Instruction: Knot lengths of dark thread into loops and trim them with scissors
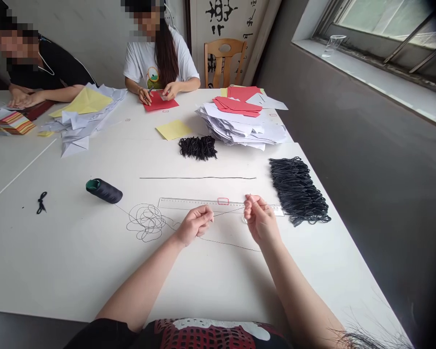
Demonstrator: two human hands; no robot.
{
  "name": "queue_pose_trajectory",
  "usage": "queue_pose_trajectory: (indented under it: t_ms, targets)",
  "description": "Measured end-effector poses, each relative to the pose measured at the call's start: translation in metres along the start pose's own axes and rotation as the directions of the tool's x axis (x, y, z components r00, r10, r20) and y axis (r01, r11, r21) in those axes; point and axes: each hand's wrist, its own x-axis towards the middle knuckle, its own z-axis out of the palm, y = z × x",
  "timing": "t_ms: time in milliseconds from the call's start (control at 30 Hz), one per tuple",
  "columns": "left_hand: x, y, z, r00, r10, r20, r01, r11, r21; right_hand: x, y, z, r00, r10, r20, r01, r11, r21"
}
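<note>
The left hand is curled, its fingers closed on a thin black thread; the right hand is raised near it, thumb and fingers pinched almost shut on the same thread, which stretches straight between the two hands; how tightly either hand grips cannot be told from this view. Both hands are over the white surface, just in front of a see-through ruler with a small red loop lying on it; from the left hand the thread trails into a loose tangle, then on to a dark spool lying on its side. A long cut strand lies straight beyond the ruler; a thick bundle of black loops sits to the right of the right hand, and a smaller bundle lies farther off; a stack of white paper with red sheets on top stands beyond that. Across the surface, one co-worker's hands are on a red sheet; another co-worker's hands rest near yellow and white paper.
</note>
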Motion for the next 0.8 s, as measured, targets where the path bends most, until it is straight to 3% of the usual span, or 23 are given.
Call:
queue_pose_trajectory:
  t_ms: [133, 200, 267, 333, 400, 467, 533, 567, 633, 700, 800]
  targets:
    - [-0.005, 0.005, 0.002, 0.997, -0.069, -0.018, 0.069, 0.998, -0.005, 0.015, -0.02, -0.02, 0.949, -0.176, -0.262, 0.197, 0.979, 0.055]
    - [-0.007, 0.005, 0.004, 0.995, -0.087, -0.042, 0.087, 0.996, 0.001, 0.016, -0.02, -0.023, 0.917, -0.251, -0.31, 0.272, 0.962, 0.027]
    - [-0.008, 0.004, 0.004, 0.995, -0.07, -0.071, 0.072, 0.997, 0.018, 0.013, -0.012, -0.02, 0.916, -0.331, -0.228, 0.316, 0.943, -0.101]
    - [-0.008, 0.002, 0.004, 0.993, -0.02, -0.114, 0.025, 0.999, 0.043, 0.006, -0.002, -0.013, 0.924, -0.379, -0.044, 0.339, 0.868, -0.363]
    - [-0.007, 0.001, 0.002, 0.983, 0.049, -0.176, -0.036, 0.997, 0.075, -0.002, 0.006, -0.005, 0.914, -0.392, 0.103, 0.364, 0.683, -0.634]
    - [-0.006, 0.0, 0.001, 0.964, 0.108, -0.242, -0.084, 0.99, 0.11, -0.01, 0.01, 0.003, 0.882, -0.443, 0.162, 0.382, 0.467, -0.798]
    - [-0.006, -0.001, 0.0, 0.945, 0.148, -0.293, -0.111, 0.984, 0.14, -0.017, 0.013, 0.01, 0.891, -0.412, 0.191, 0.36, 0.384, -0.85]
    - [-0.005, -0.002, 0.0, 0.938, 0.163, -0.307, -0.12, 0.981, 0.152, -0.02, 0.014, 0.013, 0.925, -0.327, 0.193, 0.323, 0.411, -0.852]
    - [-0.005, -0.003, 0.0, 0.931, 0.185, -0.313, -0.136, 0.975, 0.174, -0.025, 0.02, 0.019, 0.984, -0.056, 0.168, 0.17, 0.56, -0.811]
    - [-0.005, -0.004, 0.002, 0.933, 0.204, -0.297, -0.148, 0.969, 0.198, -0.029, 0.028, 0.023, 0.972, 0.188, 0.144, -0.033, 0.71, -0.704]
    - [-0.004, -0.008, 0.004, 0.946, 0.221, -0.238, -0.159, 0.954, 0.256, -0.031, 0.039, 0.026, 0.944, 0.293, 0.153, -0.186, 0.853, -0.487]
